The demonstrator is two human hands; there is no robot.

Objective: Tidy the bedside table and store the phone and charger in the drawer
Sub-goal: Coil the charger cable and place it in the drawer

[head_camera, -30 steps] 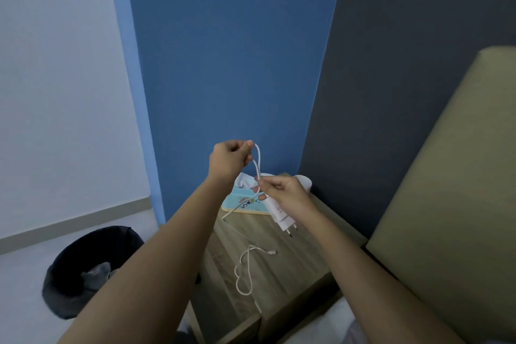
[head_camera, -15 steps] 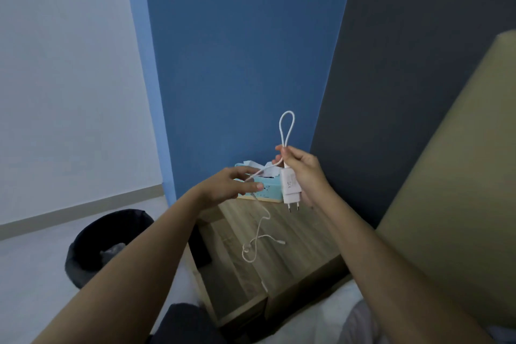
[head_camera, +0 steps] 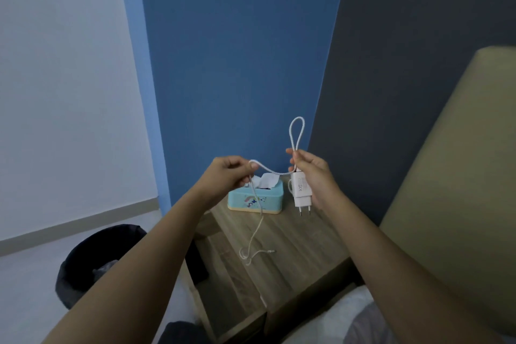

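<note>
My right hand point(head_camera: 315, 176) holds the white charger plug point(head_camera: 301, 189), prongs down, above the wooden bedside table point(head_camera: 301, 248). A folded loop of the white cable point(head_camera: 296, 131) sticks up from that fist. My left hand point(head_camera: 229, 174) pinches the same cable a short way to the left. From there the cable hangs down, and its free end point(head_camera: 258, 253) lies curled on the tabletop. I see no phone. The drawer front is not clearly visible.
A teal tissue box point(head_camera: 255, 201) stands at the back of the bedside table against the blue wall. A dark waste bin point(head_camera: 92, 262) sits on the floor to the left. A beige headboard point(head_camera: 460, 176) and white bedding point(head_camera: 340, 318) are on the right.
My right hand rose with the plug and took a folded loop of cable. My left hand let go of that loop, dropped lower and now pinches the cable further along. More cable is lifted off the table.
</note>
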